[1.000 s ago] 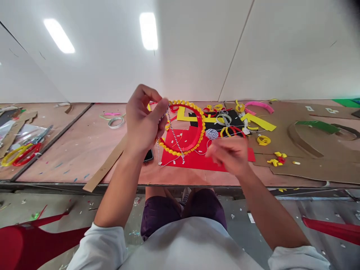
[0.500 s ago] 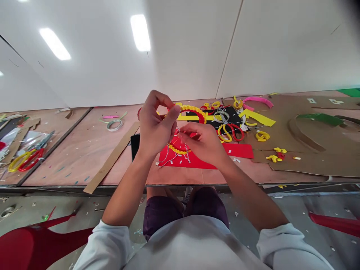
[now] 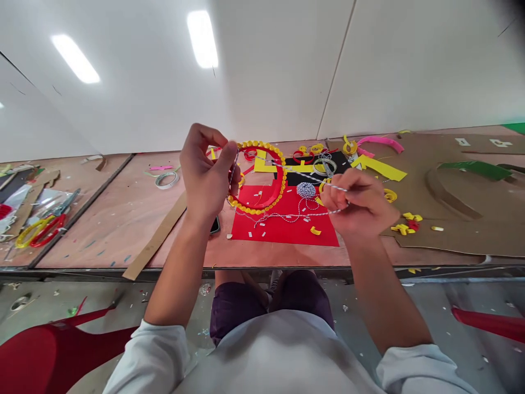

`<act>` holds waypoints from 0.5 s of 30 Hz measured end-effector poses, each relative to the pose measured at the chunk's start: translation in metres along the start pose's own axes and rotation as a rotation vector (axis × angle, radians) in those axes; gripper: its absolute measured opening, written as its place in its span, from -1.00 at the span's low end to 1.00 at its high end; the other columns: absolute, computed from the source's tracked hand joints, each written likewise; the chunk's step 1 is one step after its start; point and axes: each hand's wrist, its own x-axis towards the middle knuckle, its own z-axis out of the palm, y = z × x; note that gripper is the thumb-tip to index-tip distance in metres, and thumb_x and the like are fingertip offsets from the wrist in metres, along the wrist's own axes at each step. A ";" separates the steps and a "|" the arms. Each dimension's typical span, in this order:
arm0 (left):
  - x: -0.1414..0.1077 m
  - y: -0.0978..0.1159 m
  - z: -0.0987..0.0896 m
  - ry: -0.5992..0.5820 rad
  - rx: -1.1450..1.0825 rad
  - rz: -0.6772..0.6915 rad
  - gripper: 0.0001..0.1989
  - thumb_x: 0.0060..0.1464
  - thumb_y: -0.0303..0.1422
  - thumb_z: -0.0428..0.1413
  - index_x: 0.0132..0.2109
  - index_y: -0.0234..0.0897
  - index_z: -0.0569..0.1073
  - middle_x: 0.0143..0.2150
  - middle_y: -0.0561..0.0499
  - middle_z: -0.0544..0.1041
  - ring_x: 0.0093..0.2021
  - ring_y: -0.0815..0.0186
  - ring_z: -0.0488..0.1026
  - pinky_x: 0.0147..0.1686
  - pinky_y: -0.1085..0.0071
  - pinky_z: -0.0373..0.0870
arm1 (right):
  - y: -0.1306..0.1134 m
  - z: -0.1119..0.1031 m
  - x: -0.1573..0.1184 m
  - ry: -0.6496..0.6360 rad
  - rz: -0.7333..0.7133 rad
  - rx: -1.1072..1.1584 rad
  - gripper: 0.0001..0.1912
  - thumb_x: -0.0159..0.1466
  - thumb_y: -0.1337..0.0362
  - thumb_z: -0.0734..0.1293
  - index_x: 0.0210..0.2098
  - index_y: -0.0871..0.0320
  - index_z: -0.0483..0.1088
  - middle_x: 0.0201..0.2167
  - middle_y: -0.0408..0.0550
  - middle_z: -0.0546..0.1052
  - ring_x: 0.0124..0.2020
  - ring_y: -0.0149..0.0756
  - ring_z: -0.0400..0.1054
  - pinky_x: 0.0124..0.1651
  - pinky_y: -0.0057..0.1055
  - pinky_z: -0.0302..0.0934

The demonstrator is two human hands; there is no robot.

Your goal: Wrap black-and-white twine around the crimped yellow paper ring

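Note:
My left hand (image 3: 208,172) pinches the left side of a red ring edged with small yellow curls (image 3: 283,180), held upright above the table. Black-and-white string (image 3: 305,176) runs from the ring near my left fingers across to my right hand (image 3: 361,202), whose fingers are closed on it. A second length of the string sags below, over a red sheet (image 3: 283,232). On that sheet, behind the lower strand, rests a ball of the same string (image 3: 305,190). Part of the ring is hidden by my left fingers.
A black sheet (image 3: 283,176) with yellow strips lies behind the ring. Left are a tape roll (image 3: 167,180), a cardboard strip (image 3: 158,236), a phone (image 3: 215,225) and scissors (image 3: 47,231). Brown cardboard (image 3: 451,235), yellow scraps (image 3: 404,229) and a pink strip (image 3: 381,143) lie right.
My right hand has moved away to the right, drawing the string out from the ring. My left hand has shifted slightly left with the ring, which now shows more fully.

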 end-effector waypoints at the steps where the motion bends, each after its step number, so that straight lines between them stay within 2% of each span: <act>1: 0.000 -0.001 -0.001 0.008 0.001 -0.004 -0.71 0.18 -0.26 0.31 -0.29 -0.12 0.31 -0.38 0.11 0.41 -0.66 0.48 0.29 -0.79 0.43 0.01 | 0.000 -0.005 -0.003 -0.009 -0.038 0.004 -0.66 0.12 0.10 0.37 -0.64 0.05 0.18 -0.75 -0.21 0.05 -0.72 -0.40 -0.08 -0.63 -0.34 -0.10; 4: 0.000 -0.005 -0.002 0.028 0.000 -0.014 -0.71 0.15 -0.29 0.32 -0.30 -0.14 0.30 -0.36 0.10 0.42 -0.67 0.51 0.26 -0.78 0.45 -0.01 | 0.002 -0.023 -0.010 -0.025 -0.099 0.019 -0.52 0.20 -0.01 0.31 -0.67 0.04 0.05 -0.81 -0.23 -0.10 -0.75 -0.38 -0.12 -0.63 -0.32 -0.07; 5: 0.000 -0.006 -0.002 0.027 0.001 -0.014 -0.71 0.16 -0.30 0.31 -0.30 -0.15 0.30 -0.36 0.11 0.42 -0.67 0.52 0.24 -0.78 0.45 -0.02 | 0.002 -0.030 -0.011 -0.066 -0.097 0.067 -0.47 0.22 -0.04 0.30 -0.68 0.04 0.00 -0.83 -0.25 -0.14 -0.77 -0.40 -0.16 -0.65 -0.33 -0.08; 6: 0.000 -0.007 -0.002 0.024 0.001 -0.012 -0.71 0.16 -0.30 0.31 -0.30 -0.15 0.30 -0.36 0.11 0.41 -0.67 0.53 0.23 -0.77 0.45 -0.03 | 0.002 -0.036 -0.011 -0.148 -0.075 0.124 -0.42 0.23 -0.07 0.31 -0.69 0.05 -0.03 -0.85 -0.27 -0.16 -0.80 -0.43 -0.19 -0.67 -0.35 -0.10; 8: 0.001 -0.008 -0.002 0.020 0.001 -0.015 -0.72 0.17 -0.32 0.29 -0.31 -0.15 0.30 -0.38 0.12 0.38 -0.68 0.53 0.20 -0.77 0.45 -0.03 | 0.001 -0.045 -0.009 -0.404 0.041 0.176 -0.34 0.24 -0.14 0.33 -0.72 0.06 -0.06 -0.88 -0.30 -0.14 -0.84 -0.49 -0.20 -0.71 -0.40 -0.16; 10: 0.002 -0.009 -0.002 0.019 -0.005 -0.020 -0.72 0.16 -0.33 0.30 -0.31 -0.15 0.30 -0.37 0.12 0.37 -0.68 0.53 0.20 -0.77 0.44 -0.03 | -0.001 -0.046 -0.005 -0.636 0.236 -0.010 -0.37 0.28 -0.14 0.33 -0.73 0.06 0.08 -0.86 -0.26 0.06 -0.81 -0.48 -0.04 -0.68 -0.43 -0.12; 11: 0.002 -0.010 -0.002 0.018 -0.008 -0.017 -0.72 0.16 -0.32 0.31 -0.31 -0.15 0.30 -0.37 0.12 0.37 -0.68 0.53 0.20 -0.76 0.44 -0.03 | -0.002 -0.043 -0.003 -0.692 0.322 -0.186 -0.43 0.31 -0.08 0.34 -0.69 0.08 0.20 -0.80 -0.22 0.21 -0.76 -0.47 0.07 -0.65 -0.45 -0.07; 12: 0.003 -0.011 -0.002 0.014 -0.010 -0.008 -0.72 0.15 -0.31 0.31 -0.31 -0.15 0.31 -0.38 0.12 0.36 -0.68 0.53 0.21 -0.76 0.44 -0.02 | -0.002 -0.037 -0.001 -0.700 0.371 -0.388 -0.54 0.33 0.01 0.35 -0.61 0.10 0.33 -0.72 -0.19 0.35 -0.69 -0.46 0.17 -0.61 -0.46 -0.03; 13: 0.003 -0.012 -0.002 0.008 -0.010 0.004 -0.72 0.16 -0.30 0.32 -0.30 -0.15 0.31 -0.38 0.12 0.36 -0.67 0.52 0.22 -0.75 0.45 -0.01 | -0.002 -0.030 0.001 -0.670 0.362 -0.577 -0.65 0.33 0.09 0.36 -0.53 0.12 0.42 -0.64 -0.17 0.44 -0.63 -0.45 0.24 -0.57 -0.47 0.02; 15: 0.002 -0.014 -0.001 -0.003 -0.006 0.024 -0.72 0.17 -0.27 0.32 -0.28 -0.14 0.32 -0.40 0.12 0.35 -0.65 0.50 0.25 -0.72 0.45 0.01 | 0.002 -0.014 0.002 -0.556 0.246 -0.826 -0.79 0.32 0.20 0.35 -0.43 0.13 0.49 -0.55 -0.16 0.53 -0.56 -0.43 0.31 -0.50 -0.46 0.08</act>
